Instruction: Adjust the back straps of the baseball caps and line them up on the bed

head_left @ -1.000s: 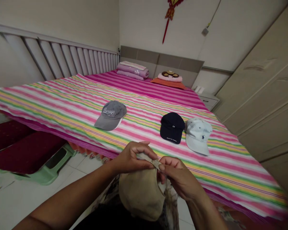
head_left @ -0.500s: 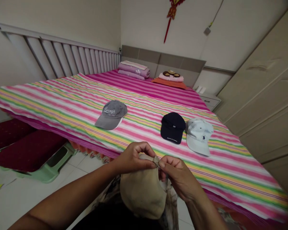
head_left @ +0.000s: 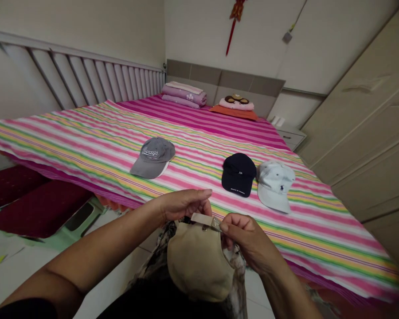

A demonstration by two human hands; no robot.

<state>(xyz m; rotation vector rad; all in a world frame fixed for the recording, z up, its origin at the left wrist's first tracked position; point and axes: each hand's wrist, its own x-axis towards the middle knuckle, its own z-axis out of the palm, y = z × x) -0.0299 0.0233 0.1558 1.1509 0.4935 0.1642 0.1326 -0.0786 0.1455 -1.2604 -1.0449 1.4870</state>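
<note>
A beige baseball cap (head_left: pixel 199 261) hangs in front of my body, its back opening and adjusting strap (head_left: pixel 202 219) uppermost. Thumb and fingers of my right hand (head_left: pixel 242 232) pinch the strap at its metal buckle (head_left: pixel 216 223). My left hand (head_left: pixel 186 204) is just above the strap's other end, thumb stretched out and apart from the bent fingers; some fingertips are hidden. On the bed, beyond my hands, lie a grey cap (head_left: pixel 154 157) with white lettering, a dark navy cap (head_left: pixel 239 174) and a pale cap (head_left: pixel 275 185) beside it.
A striped sheet (head_left: pixel 96 146) covers the bed. Folded purple bedding (head_left: pixel 184 95) and a pink-and-brown pillow (head_left: pixel 236 103) lie near the headboard (head_left: pixel 202 77). Stools with dark red tops (head_left: pixel 43 206) stand at left; a wardrobe (head_left: pixel 362 128) is at right.
My left thumb has lifted off the strap and the hand has shifted slightly up and left, so more strap shows. My right hand stays at the buckle. The view shifted slightly.
</note>
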